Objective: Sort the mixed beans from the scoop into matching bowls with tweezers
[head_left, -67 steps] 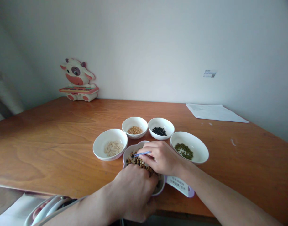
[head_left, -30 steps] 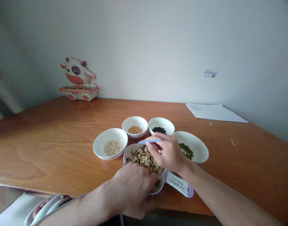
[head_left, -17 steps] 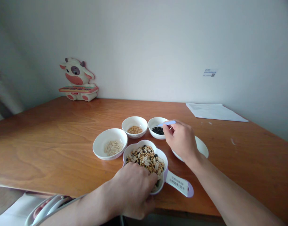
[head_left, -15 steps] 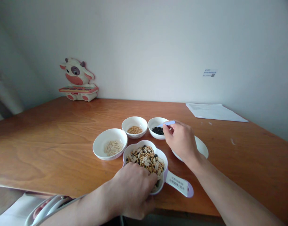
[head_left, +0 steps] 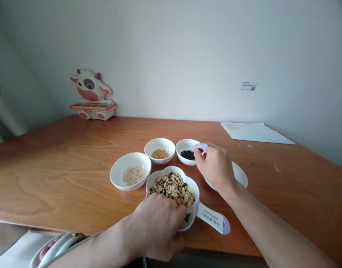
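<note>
My left hand (head_left: 161, 223) is closed over the near rim of a white and lilac flower-shaped bowl with a handle (head_left: 171, 170), its fingertips hidden inside. Mixed peanuts, yellow beans and black beans (head_left: 173, 188) fill this bowl. Pinched in my right hand (head_left: 215, 163) is a slim light purple plastic tool (head_left: 198, 146). Its narrow end points left over a small white bowl (head_left: 184, 142) of black beans (head_left: 188, 155); whether it touches them I cannot tell. To the left are a white bowl (head_left: 117, 169) of pale peanuts (head_left: 134, 175) and another bowl (head_left: 159, 142) of yellow beans (head_left: 160, 154).
Behind my right wrist a white dish (head_left: 240, 175) is partly hidden. White papers (head_left: 257, 133) lie at the back right. A cow-shaped toy keyboard (head_left: 92, 97) stands at the back left of the wooden table (head_left: 61, 167), against the wall.
</note>
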A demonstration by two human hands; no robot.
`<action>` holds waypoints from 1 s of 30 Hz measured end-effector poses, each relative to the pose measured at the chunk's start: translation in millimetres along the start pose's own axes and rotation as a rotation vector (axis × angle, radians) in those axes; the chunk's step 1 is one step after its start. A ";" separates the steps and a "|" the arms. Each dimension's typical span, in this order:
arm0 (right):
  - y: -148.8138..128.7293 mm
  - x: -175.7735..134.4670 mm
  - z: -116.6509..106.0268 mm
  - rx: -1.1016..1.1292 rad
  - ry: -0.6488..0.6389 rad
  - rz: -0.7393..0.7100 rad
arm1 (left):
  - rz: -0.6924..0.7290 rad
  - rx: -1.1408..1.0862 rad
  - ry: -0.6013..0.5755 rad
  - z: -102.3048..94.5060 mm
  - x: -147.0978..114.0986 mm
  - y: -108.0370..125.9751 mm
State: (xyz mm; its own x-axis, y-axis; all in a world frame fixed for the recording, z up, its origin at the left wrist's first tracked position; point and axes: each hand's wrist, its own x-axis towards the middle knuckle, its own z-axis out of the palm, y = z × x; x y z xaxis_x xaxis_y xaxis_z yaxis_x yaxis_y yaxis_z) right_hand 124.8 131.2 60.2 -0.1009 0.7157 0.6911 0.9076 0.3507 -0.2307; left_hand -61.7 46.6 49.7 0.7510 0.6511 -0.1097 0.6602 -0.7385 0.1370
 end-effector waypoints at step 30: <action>-29.1 -21.0 -3.6 0.542 -0.319 -0.293 | 0.015 -0.020 0.019 0.5 0.0 -2.6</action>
State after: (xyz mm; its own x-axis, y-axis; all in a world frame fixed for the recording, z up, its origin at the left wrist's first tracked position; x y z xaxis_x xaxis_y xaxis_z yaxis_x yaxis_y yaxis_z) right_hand 102.0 103.8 54.9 -0.5009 0.6588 0.5613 0.5016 0.7495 -0.4321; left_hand -63.4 48.4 48.8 0.7603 0.6434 -0.0889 0.6486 -0.7446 0.1579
